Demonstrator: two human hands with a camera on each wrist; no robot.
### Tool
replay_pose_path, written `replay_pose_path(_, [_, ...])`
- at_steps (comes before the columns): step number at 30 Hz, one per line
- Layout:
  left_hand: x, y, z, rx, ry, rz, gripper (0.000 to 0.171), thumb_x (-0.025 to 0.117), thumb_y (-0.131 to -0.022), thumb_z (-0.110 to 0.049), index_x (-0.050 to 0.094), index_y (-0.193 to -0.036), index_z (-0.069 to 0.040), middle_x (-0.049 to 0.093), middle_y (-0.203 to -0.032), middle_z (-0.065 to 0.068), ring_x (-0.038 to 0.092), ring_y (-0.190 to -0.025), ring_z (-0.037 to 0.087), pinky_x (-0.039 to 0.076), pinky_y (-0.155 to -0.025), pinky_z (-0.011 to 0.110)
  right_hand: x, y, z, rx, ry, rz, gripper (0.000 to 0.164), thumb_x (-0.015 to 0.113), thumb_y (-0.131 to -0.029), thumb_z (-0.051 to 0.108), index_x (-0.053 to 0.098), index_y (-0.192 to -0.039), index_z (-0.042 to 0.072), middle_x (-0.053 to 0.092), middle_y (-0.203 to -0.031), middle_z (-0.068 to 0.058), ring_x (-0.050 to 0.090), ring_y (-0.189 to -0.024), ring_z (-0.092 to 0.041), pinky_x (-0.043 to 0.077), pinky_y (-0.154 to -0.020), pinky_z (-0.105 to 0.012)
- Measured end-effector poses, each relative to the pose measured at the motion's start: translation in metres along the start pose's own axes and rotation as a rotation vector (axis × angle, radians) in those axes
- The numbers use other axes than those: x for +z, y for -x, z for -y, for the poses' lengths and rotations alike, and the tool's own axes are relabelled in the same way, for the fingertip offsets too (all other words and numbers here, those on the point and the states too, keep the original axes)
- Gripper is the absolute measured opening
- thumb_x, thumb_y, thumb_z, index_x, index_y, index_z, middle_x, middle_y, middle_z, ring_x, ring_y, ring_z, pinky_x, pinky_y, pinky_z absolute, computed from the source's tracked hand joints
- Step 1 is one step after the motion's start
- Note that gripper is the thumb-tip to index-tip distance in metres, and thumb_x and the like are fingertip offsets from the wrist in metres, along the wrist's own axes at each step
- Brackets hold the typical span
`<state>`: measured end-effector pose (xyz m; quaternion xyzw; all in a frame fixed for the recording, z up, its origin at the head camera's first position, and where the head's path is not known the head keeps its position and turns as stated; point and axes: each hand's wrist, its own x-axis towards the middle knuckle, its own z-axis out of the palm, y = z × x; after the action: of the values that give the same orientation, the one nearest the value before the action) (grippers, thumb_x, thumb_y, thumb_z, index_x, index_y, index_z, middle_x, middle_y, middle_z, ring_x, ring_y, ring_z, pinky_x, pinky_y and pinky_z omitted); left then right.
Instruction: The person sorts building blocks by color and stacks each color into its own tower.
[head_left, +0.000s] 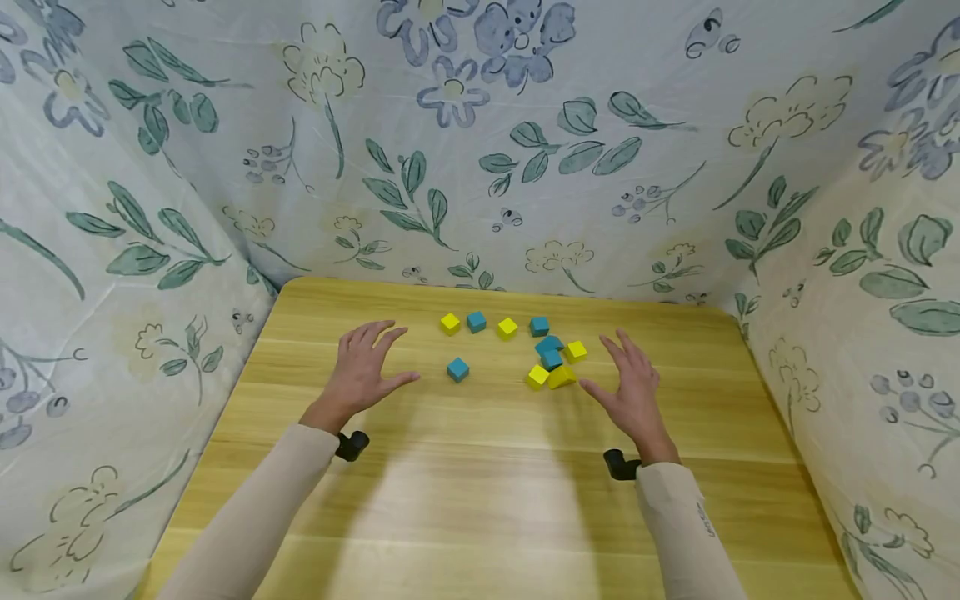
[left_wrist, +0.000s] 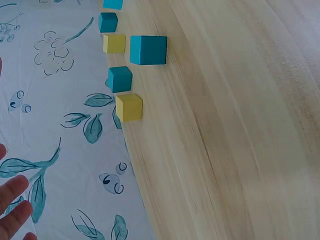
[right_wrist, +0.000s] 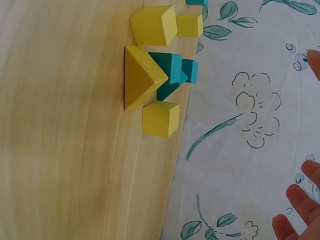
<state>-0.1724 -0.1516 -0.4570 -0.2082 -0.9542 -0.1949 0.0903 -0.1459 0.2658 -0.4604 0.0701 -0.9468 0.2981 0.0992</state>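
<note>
My left hand (head_left: 360, 367) hovers over the left part of the table, thumb and fingers spread with nothing in them. Nearest to it are a lone blue cube (head_left: 457, 370) and a yellow cube (head_left: 450, 323) at the left end of the back row. My right hand (head_left: 632, 390) is held on the other side, fingers spread, its thumb tip beside a yellow triangular block (right_wrist: 142, 79). Around that block cluster a blue cube (head_left: 551, 359), a blue wedge-like block (head_left: 550, 342) partly hidden in the right wrist view, and yellow cubes (head_left: 537, 377) (right_wrist: 161, 119).
Another blue cube (head_left: 476, 322), a yellow cube (head_left: 507, 328) and a further blue cube (head_left: 540, 326) continue the back row. The wooden table (head_left: 465, 500) is bordered by floral cloth (head_left: 480, 200) at the back and sides. Black wrist mounts (head_left: 621, 465) sit at both wrists.
</note>
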Motion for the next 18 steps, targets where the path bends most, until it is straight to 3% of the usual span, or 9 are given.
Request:
replay_pose_path(10, [0.015, -0.005, -0.003, -0.008, 0.074, -0.047, 0.066, 0.074, -0.084, -0.041, 0.051, -0.134, -0.006, 0.048, -0.135, 0.018, 0.042, -0.125, 0.038, 0.034, -0.099, 0.059, 0.009, -0.009, 0.006, -0.043, -0.057, 0.01, 0.07, 0.077, -0.083, 0.013, 0.042, -0.142, 0.003, 0.035, -0.147, -0.022, 0.028, -0.132, -0.046, 0.015, -0.101, -0.068])
replay_pose_path(18, [0.043, -0.01, -0.003, -0.08, 0.171, 0.006, 0.061, 0.071, -0.087, -0.042, 0.053, -0.134, -0.007, 0.053, -0.131, 0.017, 0.047, -0.122, 0.037, 0.037, -0.101, 0.055, 0.037, -0.025, 0.016, -0.084, -0.154, 0.077, 0.062, 0.076, -0.084, 0.012, 0.047, -0.138, 0.002, 0.043, -0.14, -0.021, 0.035, -0.129, -0.042, 0.023, -0.106, -0.061])
